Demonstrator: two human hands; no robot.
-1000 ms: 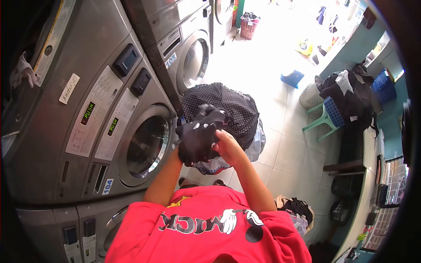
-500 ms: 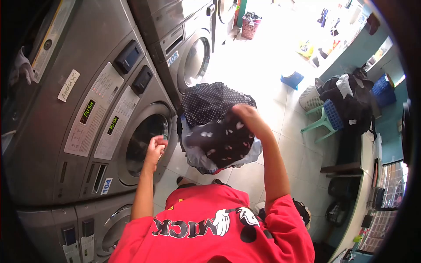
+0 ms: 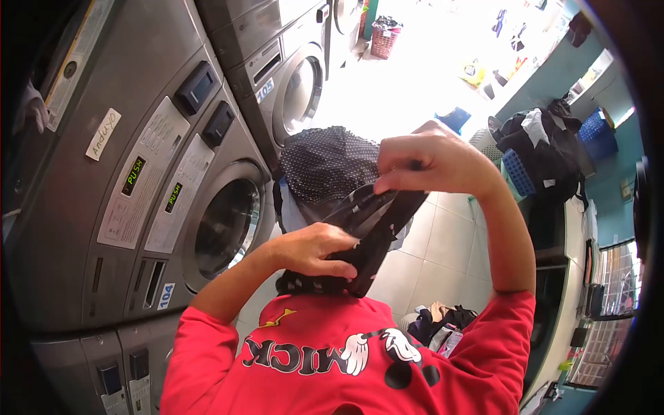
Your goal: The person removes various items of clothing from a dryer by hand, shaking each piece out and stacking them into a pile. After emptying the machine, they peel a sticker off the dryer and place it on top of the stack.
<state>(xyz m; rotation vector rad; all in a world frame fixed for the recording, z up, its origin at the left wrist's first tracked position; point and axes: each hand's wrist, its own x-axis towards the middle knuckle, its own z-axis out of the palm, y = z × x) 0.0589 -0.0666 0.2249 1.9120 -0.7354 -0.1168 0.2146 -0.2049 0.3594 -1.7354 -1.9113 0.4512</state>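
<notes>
A black garment with small pale prints (image 3: pixel 373 259) hangs in front of my red shirt. My right hand (image 3: pixel 439 162) holds it up by its upper edge, fingers pinched together. Against its left side lies my left hand (image 3: pixel 315 250), thumb and fingers apart, touching the fabric; its fingertips are slightly blurred. Just beyond the hands sits a heap of laundry with a black dotted cloth (image 3: pixel 325 162) on top. The garment and my hands cover much of this heap.
Front-loading machines line the left, one with a round door (image 3: pixel 225 225) close to my left arm. Dark clothes (image 3: pixel 543 142) are piled on the right. More laundry (image 3: pixel 443 324) lies below my right arm. A pink basket (image 3: pixel 385 38) stands far back.
My right hand has lifted the printed garment off the heap and moved rightward, closer to me. My left hand has come from beside the machine door onto the garment.
</notes>
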